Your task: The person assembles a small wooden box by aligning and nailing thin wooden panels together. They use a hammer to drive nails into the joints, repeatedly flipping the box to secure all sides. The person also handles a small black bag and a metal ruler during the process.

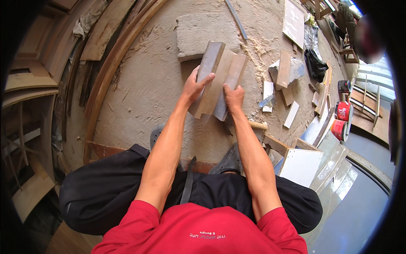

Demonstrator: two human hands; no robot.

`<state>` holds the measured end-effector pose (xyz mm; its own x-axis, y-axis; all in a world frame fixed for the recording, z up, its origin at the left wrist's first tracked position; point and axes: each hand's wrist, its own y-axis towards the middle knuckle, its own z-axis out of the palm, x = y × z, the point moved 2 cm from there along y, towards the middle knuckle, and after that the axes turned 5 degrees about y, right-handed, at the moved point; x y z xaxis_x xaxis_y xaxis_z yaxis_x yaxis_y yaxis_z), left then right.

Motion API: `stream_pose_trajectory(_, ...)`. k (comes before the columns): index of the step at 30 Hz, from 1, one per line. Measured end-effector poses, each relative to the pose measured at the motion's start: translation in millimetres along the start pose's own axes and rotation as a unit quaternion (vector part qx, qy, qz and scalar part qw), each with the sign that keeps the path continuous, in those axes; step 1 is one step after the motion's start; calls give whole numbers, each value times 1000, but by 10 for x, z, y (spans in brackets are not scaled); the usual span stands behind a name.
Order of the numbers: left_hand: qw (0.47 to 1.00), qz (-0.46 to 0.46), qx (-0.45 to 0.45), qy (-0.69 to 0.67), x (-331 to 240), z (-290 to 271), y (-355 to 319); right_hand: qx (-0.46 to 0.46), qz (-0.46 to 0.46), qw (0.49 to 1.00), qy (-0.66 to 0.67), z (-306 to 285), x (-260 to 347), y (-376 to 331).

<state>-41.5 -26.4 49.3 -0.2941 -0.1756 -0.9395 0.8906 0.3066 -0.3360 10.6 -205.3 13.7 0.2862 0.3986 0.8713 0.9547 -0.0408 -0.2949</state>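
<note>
Out in front of my knees I hold a short, wide wooden piece with a channelled face, its two long edges raised and greyish on top. Whether it is one part or several joined boards, I cannot tell. My left hand is closed round its left edge, thumb on top. On the opposite edge my right hand grips low down, thumb also over the top. The piece is tilted, its far end close to a pale concrete block on the ground and partly covering it.
Long curved timbers lie along the left, beside wooden frames. At the right are wood offcuts, a rough stone, a black plastic bag, red cans and a white-faced box. A metal strip lies at the far side.
</note>
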Motion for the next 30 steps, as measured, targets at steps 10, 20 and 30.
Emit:
stream_pose_trajectory(10,997,-49,42,-51,34,-117,29,-54,-9,995,-81,46,55,-46)
stream_pose_trajectory(20,997,-61,27,-37,155,-149,45,-60,2,994,-96,109,169,-115)
stream_pose_trajectory(30,990,-100,17,100,1,-154,-41,64,-26,978,196,217,81,-66)
